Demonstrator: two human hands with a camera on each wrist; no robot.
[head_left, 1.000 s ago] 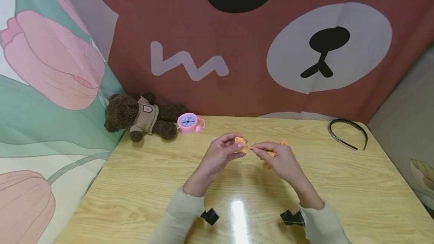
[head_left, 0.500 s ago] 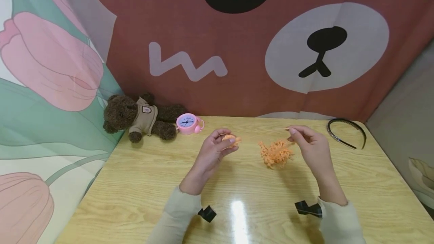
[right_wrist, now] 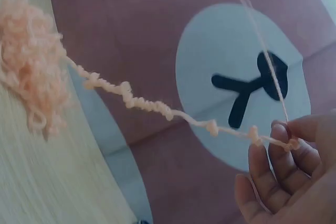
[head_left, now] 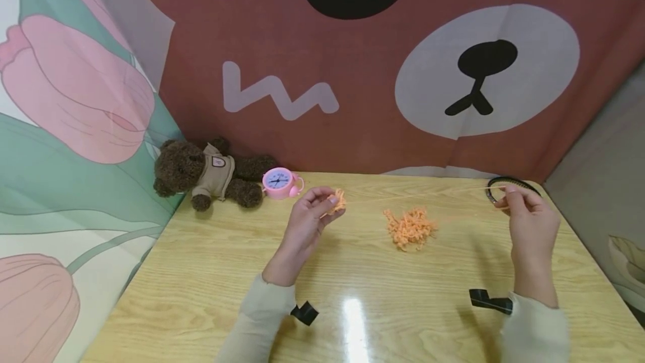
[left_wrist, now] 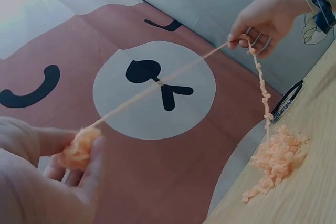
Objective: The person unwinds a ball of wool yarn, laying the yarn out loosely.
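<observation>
In the head view my left hand (head_left: 304, 220) holds a small clump of orange yarn (head_left: 339, 200) between thumb and fingers. Well off to the right, my right hand (head_left: 533, 223) pinches a strand of the same yarn. A straight strand (left_wrist: 126, 106) stretches between both hands in the left wrist view. From the right fingertips a kinked, knotted length (right_wrist: 149, 104) hangs down to a loose heap of curly orange yarn (head_left: 410, 228) lying on the table between the hands.
A brown teddy bear (head_left: 214, 175) lies at the table's back left, beside a pink alarm clock (head_left: 278, 181). Behind the right hand, a black headband (head_left: 489, 192) is partly covered. A printed cloth (head_left: 363, 128) hangs along the table's far edge.
The hands were close together; my right hand has moved far right, drawing out the strand. My left hand has shifted slightly left with the clump, and the yarn heap has come into full sight.
</observation>
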